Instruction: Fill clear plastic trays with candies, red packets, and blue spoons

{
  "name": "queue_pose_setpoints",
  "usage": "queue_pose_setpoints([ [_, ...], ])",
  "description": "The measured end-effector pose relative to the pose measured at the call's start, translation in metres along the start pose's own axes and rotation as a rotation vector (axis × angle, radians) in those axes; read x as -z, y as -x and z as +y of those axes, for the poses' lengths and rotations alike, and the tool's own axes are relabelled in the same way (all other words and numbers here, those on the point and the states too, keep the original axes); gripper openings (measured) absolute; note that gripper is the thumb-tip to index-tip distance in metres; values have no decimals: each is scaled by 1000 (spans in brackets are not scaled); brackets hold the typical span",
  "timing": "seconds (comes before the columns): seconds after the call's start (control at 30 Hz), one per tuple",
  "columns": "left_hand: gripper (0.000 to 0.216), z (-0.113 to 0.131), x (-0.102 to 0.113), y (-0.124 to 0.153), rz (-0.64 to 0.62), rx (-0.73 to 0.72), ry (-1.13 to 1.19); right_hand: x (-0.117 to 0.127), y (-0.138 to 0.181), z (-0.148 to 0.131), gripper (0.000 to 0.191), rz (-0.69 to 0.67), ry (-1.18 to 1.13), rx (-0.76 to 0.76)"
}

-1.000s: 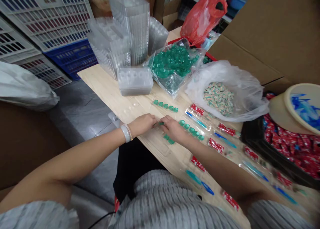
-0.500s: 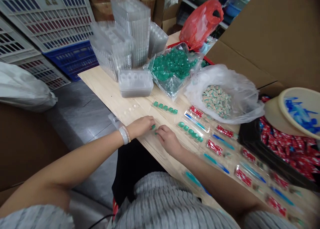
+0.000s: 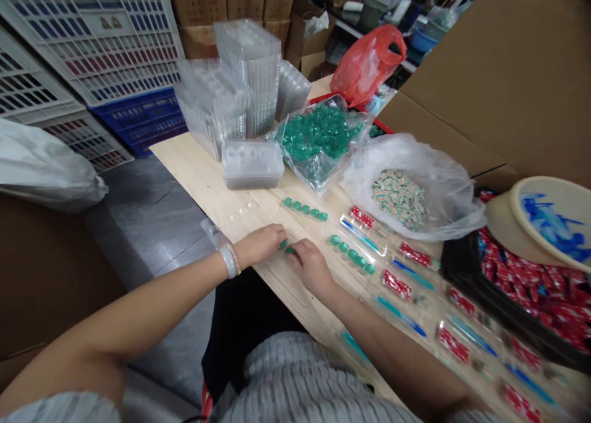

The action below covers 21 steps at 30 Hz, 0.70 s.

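Observation:
My left hand is over the near edge of the wooden table, fingers pinched on a small green plastic piece. Close beside it, my right hand pinches another green piece between thumb and fingers. Whether a clear tray lies under the fingertips is hard to see. Just beyond the hands, one row of green pieces sits in a clear plastic tray, and a second row sits to the right. A clear blister tray lies left of these rows.
Stacked clear trays stand at the back left, beside a bag of green pieces. A white bag holds small striped packets. Trays with red packets and blue sticks fill the right, near a cream tub and black bin.
The head view has tilted slightly, so the scene sits lower in the picture. Both hands stay close together, and the green piece at the right fingertips shows more plainly.

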<state>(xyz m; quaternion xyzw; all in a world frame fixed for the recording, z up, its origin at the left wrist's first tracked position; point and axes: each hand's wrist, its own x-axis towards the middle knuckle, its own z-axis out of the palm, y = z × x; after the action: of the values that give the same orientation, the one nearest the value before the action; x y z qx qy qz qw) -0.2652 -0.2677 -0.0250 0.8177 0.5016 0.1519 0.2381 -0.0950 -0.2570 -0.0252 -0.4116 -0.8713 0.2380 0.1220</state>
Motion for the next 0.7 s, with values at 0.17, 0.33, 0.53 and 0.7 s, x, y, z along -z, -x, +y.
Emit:
queue_pose_setpoints([
  [0.17, 17, 8, 4, 7, -25, 28, 51, 0, 5, 0, 27, -25, -11, -54],
  [0.33, 25, 2, 49, -14, 121, 14, 45, 76, -47, 32, 33, 277, -69, 5],
  [0.53, 24, -24, 115, -136, 441, 472, -114, 123, -200, 48, 21, 250, 89, 102],
  [0.7, 24, -43, 110, -185, 539, 582, -28, 97, -245, 55, 18, 134, 12, 104],
])
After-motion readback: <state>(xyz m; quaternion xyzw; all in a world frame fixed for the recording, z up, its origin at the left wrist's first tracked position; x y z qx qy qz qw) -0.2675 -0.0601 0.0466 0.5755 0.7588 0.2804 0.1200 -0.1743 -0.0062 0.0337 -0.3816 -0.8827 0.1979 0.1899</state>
